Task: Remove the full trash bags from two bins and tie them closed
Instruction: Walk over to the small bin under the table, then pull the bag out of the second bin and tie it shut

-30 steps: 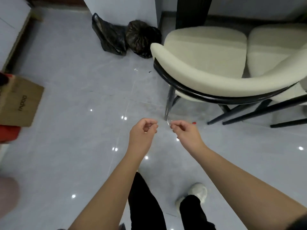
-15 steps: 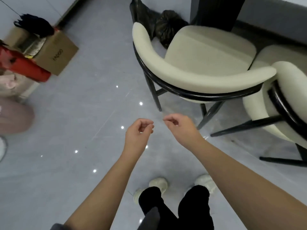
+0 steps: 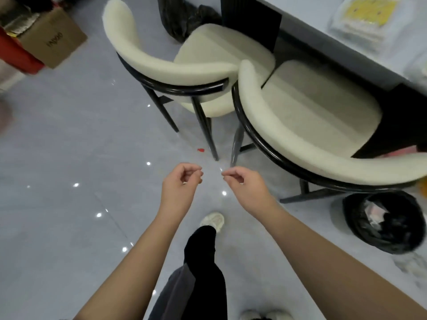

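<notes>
The left hand [image 3: 179, 184] and right hand [image 3: 245, 185] hang close together above the floor [image 3: 57, 227], each with fingers curled and pinched; what they pinch cannot be told. A bin [image 3: 383, 221] with a black bag stands right, behind 2 chairs [image 3: 288, 125]; 2 bags [image 3: 184, 19] lie beyond them.

Cream chairs [image 3: 288, 116], black-lined bin [image 3: 383, 222], grey floor [image 3: 69, 158], brown box [image 3: 55, 40]

Glossy grey tiled floor [image 3: 57, 227] (ceiling lights reflected); two cream chairs [image 3: 300, 125] at a grey table [image 3: 323, 42].
</notes>
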Demonstrator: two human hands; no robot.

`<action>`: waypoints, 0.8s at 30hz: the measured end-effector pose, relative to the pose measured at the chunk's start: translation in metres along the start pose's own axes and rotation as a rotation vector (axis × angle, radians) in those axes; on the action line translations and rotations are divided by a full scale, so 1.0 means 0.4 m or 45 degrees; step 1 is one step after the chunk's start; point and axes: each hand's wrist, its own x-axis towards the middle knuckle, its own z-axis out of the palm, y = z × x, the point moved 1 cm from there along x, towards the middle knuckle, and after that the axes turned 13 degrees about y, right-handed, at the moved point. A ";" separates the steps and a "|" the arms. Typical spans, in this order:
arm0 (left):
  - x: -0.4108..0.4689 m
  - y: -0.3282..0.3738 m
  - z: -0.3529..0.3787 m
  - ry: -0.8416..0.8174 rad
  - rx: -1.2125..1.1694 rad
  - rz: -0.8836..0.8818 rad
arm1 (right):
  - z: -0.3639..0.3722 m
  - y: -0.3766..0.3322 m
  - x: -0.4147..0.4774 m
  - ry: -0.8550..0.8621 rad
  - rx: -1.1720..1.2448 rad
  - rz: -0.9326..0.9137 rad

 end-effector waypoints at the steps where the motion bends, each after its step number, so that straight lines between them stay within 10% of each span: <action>1: -0.067 -0.019 0.024 0.003 -0.011 -0.011 | -0.043 0.035 -0.039 -0.006 -0.006 0.002; 24: -0.656 -0.355 1.027 -0.207 0.143 -0.045 | -0.832 0.961 -0.033 -0.039 -0.389 0.066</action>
